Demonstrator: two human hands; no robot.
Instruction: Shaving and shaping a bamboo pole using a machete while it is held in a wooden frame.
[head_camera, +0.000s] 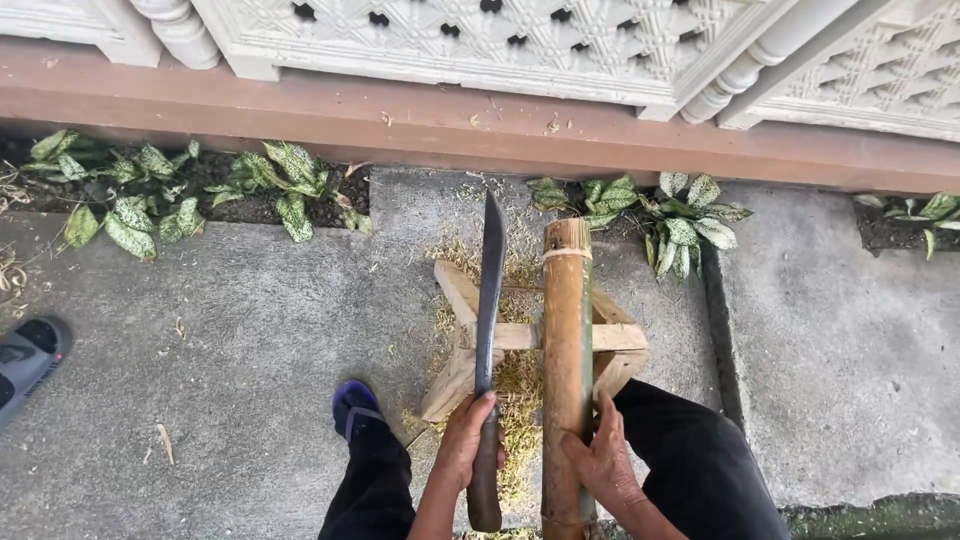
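Note:
My left hand (468, 440) grips the dark wooden handle of a long machete (489, 290). Its blade points away from me, just left of a thick bamboo pole (567, 340) and apart from it. My right hand (603, 462) clasps the near end of the pole. The pole, green and brown with a pale cut band near its far end, rests lengthwise on a low wooden cross-shaped stand (620, 338). Pale bamboo shavings (517, 385) lie under and around the stand. Both my legs, in black trousers, flank the pole, and a blue slipper (353, 405) is on the left foot.
The ground is grey concrete slabs. Beds of spotted green leafy plants (150, 195) run along a brown ledge (420, 115) below a white carved railing (480, 35). More such plants (680, 215) grow behind the stand. A grey sandal (28, 358) lies at the far left.

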